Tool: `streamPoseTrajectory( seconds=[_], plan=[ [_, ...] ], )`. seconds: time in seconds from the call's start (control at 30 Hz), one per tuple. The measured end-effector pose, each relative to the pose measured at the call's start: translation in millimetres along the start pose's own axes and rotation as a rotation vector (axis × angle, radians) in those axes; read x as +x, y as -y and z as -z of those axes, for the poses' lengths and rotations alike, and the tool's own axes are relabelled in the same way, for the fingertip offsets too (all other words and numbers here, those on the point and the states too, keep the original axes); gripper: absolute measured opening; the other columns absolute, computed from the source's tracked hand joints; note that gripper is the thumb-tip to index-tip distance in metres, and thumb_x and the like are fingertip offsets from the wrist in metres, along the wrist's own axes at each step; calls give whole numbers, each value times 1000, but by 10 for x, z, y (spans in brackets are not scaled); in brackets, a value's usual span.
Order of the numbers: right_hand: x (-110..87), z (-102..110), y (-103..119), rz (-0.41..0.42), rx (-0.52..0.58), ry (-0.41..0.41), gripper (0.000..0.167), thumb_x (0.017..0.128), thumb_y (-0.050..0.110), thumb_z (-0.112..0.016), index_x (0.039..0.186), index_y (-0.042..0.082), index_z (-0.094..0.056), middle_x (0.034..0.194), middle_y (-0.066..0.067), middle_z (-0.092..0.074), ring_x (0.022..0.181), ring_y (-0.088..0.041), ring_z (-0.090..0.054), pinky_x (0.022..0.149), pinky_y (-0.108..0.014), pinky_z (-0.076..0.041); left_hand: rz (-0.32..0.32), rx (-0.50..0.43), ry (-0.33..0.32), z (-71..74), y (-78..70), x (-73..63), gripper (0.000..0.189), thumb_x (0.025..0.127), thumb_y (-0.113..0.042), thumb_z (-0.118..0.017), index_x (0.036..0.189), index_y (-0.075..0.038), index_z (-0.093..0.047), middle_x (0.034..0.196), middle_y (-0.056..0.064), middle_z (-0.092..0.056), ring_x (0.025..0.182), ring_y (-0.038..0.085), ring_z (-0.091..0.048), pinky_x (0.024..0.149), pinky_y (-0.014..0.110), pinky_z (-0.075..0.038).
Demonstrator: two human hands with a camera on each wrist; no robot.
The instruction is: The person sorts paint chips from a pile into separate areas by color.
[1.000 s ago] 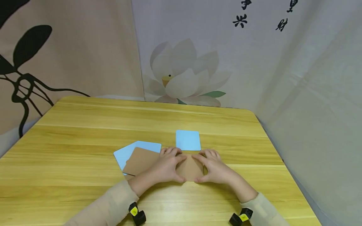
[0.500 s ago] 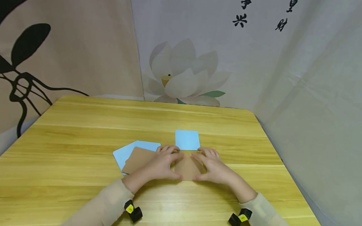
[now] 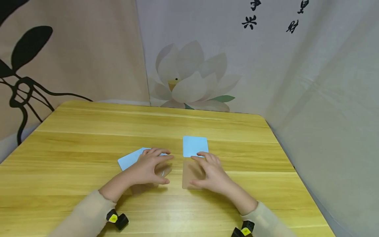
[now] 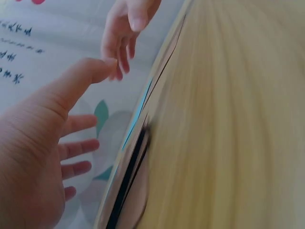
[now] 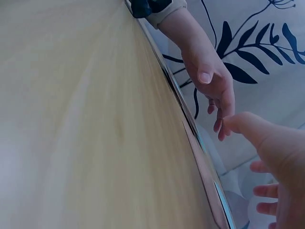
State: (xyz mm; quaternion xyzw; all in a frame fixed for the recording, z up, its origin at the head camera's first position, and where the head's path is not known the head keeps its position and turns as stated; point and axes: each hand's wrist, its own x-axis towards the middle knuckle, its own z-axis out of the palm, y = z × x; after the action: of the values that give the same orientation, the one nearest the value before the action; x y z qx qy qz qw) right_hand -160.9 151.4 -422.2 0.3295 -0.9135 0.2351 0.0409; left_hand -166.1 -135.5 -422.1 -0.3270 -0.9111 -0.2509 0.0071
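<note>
A brown square card (image 3: pixel 187 179) lies flat on the wooden table, just in front of a light blue square card (image 3: pixel 195 146). Over the brown card's right side hovers my right hand (image 3: pixel 214 172), fingers and thumb spread apart with nothing between them. My left hand (image 3: pixel 145 168) is over a loose group of cards to the left, also holding nothing. In that group a blue card (image 3: pixel 129 160) shows beyond the hand and a brown card (image 3: pixel 143 188) below it; the hand hides much of the rest. In the left wrist view, the thumb (image 4: pixel 86 76) and fingers are apart, above the cards.
The wooden table (image 3: pixel 88 131) stretches away on all sides of the cards. A printed curtain (image 3: pixel 254 72) hangs behind it and along its right side. Small black wrist cameras sit on both sleeves.
My left hand has moved left, off the middle brown card and over the card group. My right hand has shifted slightly left over the brown card, which stays in place.
</note>
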Motion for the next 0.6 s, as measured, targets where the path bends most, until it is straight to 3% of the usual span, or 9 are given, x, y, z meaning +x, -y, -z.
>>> streamPoseTrajectory(
  seconds=[0.3, 0.6],
  plan=[
    [140, -156, 200, -12, -6, -21, 76, 74, 51, -75, 137, 16, -51, 139, -9, -43, 131, -26, -33, 105, -53, -22, -4, -109, -46, 186, 308, -314, 84, 67, -52, -82, 137, -13, -55, 142, 6, -44, 130, 31, -33, 98, 58, -15],
    [340, -278, 521, -25, -36, 30, 77, 75, 57, -72, 138, 18, -50, 141, -6, -41, 131, -26, -34, 104, -49, -28, -16, -69, -71, 295, 549, -519, 83, 67, -52, -82, 134, -9, -57, 143, 10, -44, 130, 33, -34, 98, 63, -15]
  ],
)
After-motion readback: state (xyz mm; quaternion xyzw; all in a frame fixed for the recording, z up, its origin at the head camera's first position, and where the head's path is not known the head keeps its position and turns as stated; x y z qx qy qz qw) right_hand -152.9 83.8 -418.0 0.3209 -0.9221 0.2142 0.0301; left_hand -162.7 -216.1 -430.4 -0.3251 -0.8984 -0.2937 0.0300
